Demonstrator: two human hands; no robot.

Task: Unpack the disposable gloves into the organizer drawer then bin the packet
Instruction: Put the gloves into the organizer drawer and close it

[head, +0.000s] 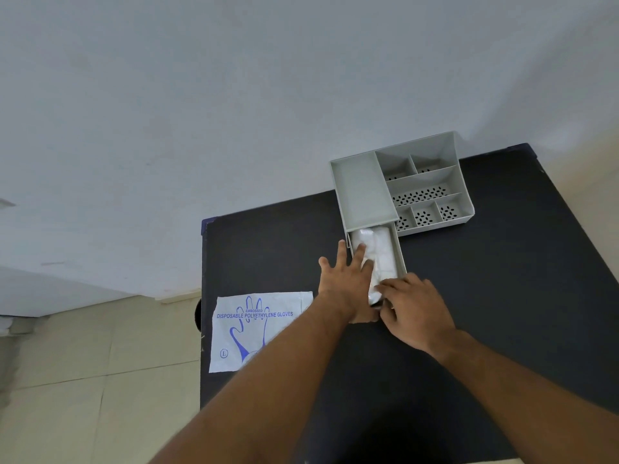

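A grey desk organizer (365, 189) stands at the back of the black table. Its drawer (400, 252) is pulled out toward me and holds a stack of clear disposable gloves (383, 252). My left hand (348, 283) lies flat with fingers spread, pressing on the left side of the gloves and the drawer's left wall. My right hand (412, 306) rests on the near end of the stack at the drawer's front, fingers curled over the gloves. The flat white packet (248, 333), printed with blue glove artwork, lies on the table's left edge, partly under my left forearm.
The organizer's open compartments (425, 192) with perforated floors sit to the right of the drawer. The black table (502, 296) stops at a left edge near the packet, with tiled floor (83, 380) below. A pale wall rises behind.
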